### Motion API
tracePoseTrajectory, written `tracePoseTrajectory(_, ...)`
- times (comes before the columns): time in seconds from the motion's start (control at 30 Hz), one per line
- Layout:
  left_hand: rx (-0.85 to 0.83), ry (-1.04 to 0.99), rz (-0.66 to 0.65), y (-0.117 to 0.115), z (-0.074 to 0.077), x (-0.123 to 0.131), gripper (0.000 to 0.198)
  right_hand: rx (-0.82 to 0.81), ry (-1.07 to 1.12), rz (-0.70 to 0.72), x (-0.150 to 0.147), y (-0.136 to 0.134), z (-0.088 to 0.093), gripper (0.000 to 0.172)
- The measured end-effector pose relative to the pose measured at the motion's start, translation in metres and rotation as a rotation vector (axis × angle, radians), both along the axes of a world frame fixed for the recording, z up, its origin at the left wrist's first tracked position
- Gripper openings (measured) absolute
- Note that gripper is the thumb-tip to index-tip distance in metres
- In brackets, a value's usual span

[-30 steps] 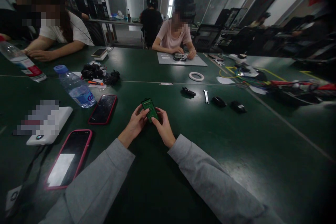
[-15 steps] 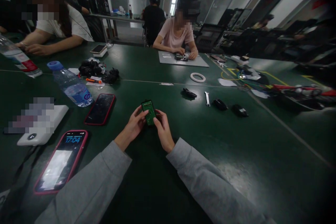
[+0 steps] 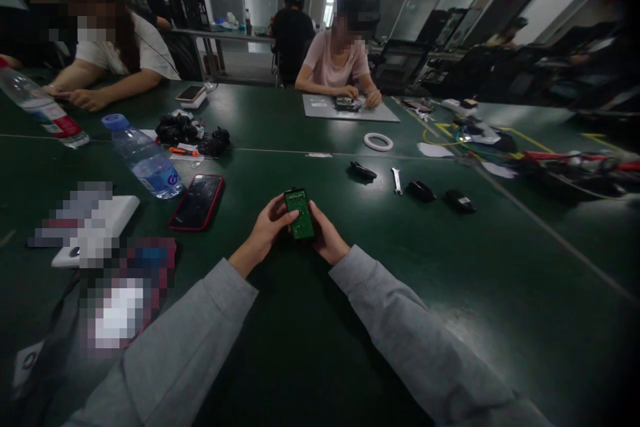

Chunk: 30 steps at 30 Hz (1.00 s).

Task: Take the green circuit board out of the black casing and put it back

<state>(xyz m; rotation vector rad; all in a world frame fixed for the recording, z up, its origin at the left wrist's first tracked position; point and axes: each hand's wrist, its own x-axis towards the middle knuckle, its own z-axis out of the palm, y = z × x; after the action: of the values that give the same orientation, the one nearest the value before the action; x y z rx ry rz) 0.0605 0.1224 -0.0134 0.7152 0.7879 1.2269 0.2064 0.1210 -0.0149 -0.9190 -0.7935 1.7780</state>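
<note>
the small green circuit board [image 3: 299, 213] is held just above the dark green table [image 3: 450, 267], in front of the person's chest. it looks light, thin and stiff, probably fragile on its populated face and at any solder joints, so the bare edges are the safest place to hold it. its long axis runs away from the person, leaning slightly left at the far end, with the flat face tilted up toward the camera. the left hand [image 3: 267, 227] pinches its left edge with the thumb on top. the right hand [image 3: 326, 238] grips the right edge, fingers curled behind. a red-cased phone [image 3: 197, 201] lies to the left, a small wrench [image 3: 397, 181] well to the right.
</note>
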Motion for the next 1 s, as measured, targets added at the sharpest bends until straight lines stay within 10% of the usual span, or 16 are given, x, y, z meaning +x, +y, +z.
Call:
tracePoseTrajectory(0.37, -0.21, -0.15, 0.033, 0.018, -0.002, -0.003, 0.029, 0.426, -0.473, -0.171, -0.01, 0.008, -0.017, 0.063)
tracePoseTrajectory(1.0, -0.231, -0.064, -0.005, 0.018, -0.007, -0.004, 0.047, 0.575, -0.564, -0.154, -0.01, 0.007, -0.014, 0.042)
